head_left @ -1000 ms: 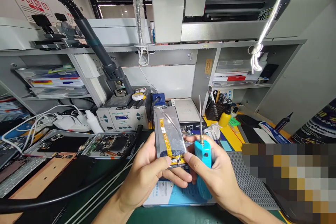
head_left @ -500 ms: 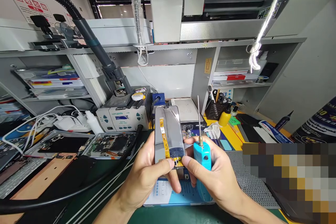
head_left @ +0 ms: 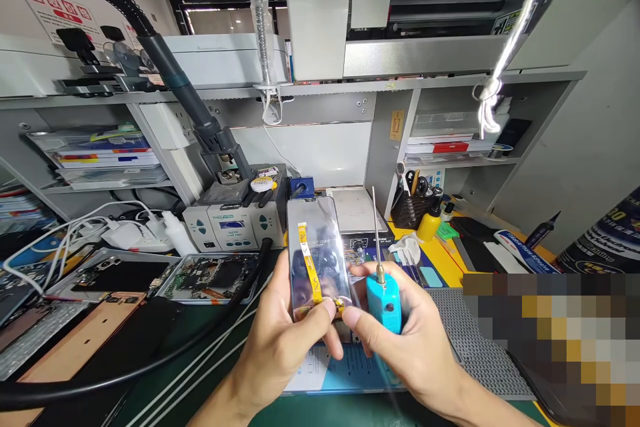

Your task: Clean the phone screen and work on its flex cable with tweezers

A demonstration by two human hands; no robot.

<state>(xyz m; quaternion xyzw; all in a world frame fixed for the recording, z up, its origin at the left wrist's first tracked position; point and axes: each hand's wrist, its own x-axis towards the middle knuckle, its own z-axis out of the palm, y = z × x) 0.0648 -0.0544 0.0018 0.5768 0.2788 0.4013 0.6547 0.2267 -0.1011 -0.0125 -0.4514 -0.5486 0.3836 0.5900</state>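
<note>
A phone screen panel [head_left: 327, 253] with a yellow flex strip [head_left: 309, 260] down its back is tilted up in front of me. My left hand [head_left: 295, 333] grips its left and lower edge, thumb on the flex at the bottom. My right hand [head_left: 410, 340] is closed around a turquoise tool [head_left: 384, 303] with a long thin metal rod pointing up. The right thumb tip touches the panel's lower right corner. Below the panel a blue and white mat [head_left: 345, 370] shows, partly hidden by the hands.
Behind stand a rework station [head_left: 233, 223] and a black pen holder [head_left: 413, 207]. Trays with circuit boards [head_left: 215, 277] lie on the left, crossed by a black hose [head_left: 200, 340]. A yellow bottle [head_left: 429, 223] and a grey perforated mat [head_left: 480, 340] are on the right.
The panel has shifted slightly left and tilted, so its reflection differs. The turquoise tool and its rod have moved a little left and lean slightly more.
</note>
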